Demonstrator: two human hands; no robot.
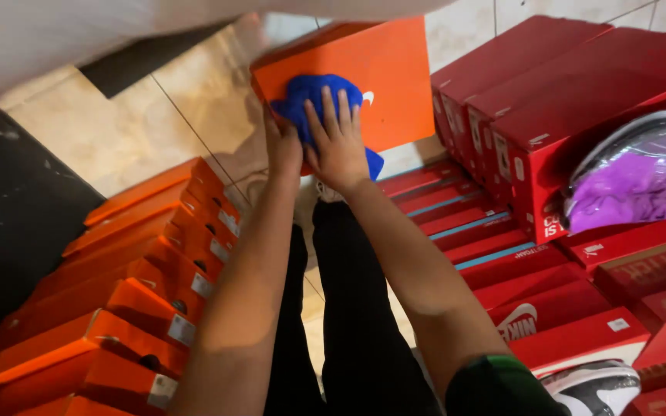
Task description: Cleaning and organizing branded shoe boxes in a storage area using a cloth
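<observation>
The right hand (338, 139) lies flat, fingers spread, pressing a blue cloth (314, 104) against the lid of an orange shoebox (383, 73). The left hand (283, 146) clasps the near left edge of the same box, with its fingers curled over the side beside the cloth. The box is held out in front of the person, above the pale tiled floor (156, 131); its lid is shut, so what is inside cannot be told.

To the left, a row of orange boxes (140, 300) lies stacked on its side, label ends outward — all closed. To the right, red boxes (549, 85) stand upright in a block, and more flat red boxes (502, 254) are laid out below them like steps, also closed. A purple shoe in a clear wrapper (641, 173) rests on the red boxes at the right edge. At the bottom right a black and white sneaker (595, 385) shows partly. The person's black trousers (356, 323) fill the narrow gap between the two stacks, beneath both forearms.
</observation>
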